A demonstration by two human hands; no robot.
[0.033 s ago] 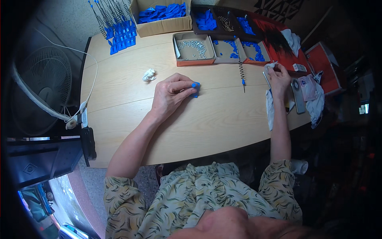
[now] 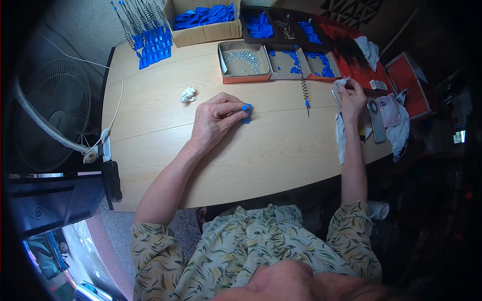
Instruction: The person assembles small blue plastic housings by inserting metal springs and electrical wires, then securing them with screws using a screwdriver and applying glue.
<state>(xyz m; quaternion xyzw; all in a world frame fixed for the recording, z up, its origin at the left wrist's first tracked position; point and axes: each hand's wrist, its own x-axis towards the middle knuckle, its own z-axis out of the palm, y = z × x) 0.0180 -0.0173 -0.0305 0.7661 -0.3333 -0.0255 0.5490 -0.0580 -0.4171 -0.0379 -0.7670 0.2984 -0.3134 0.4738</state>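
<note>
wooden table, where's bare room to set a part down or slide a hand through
The wooden table is bare along its near edge, between the left hand holding a small blue part and the right hand. Another bare patch lies left of the crumpled white scrap. The far edge is crowded with boxes of blue parts and a spring.

small assembly workshop — boxes of blue plastic parts (image 2: 203, 15) | springs (image 2: 305, 88) | wooden table (image 2: 251, 150)

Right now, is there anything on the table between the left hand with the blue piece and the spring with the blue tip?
Nothing visible. The left hand pinches the small blue piece on the table, and only bare wood lies between it and the spring. The crumpled white paper sits on the other side, left of the hand.
</note>
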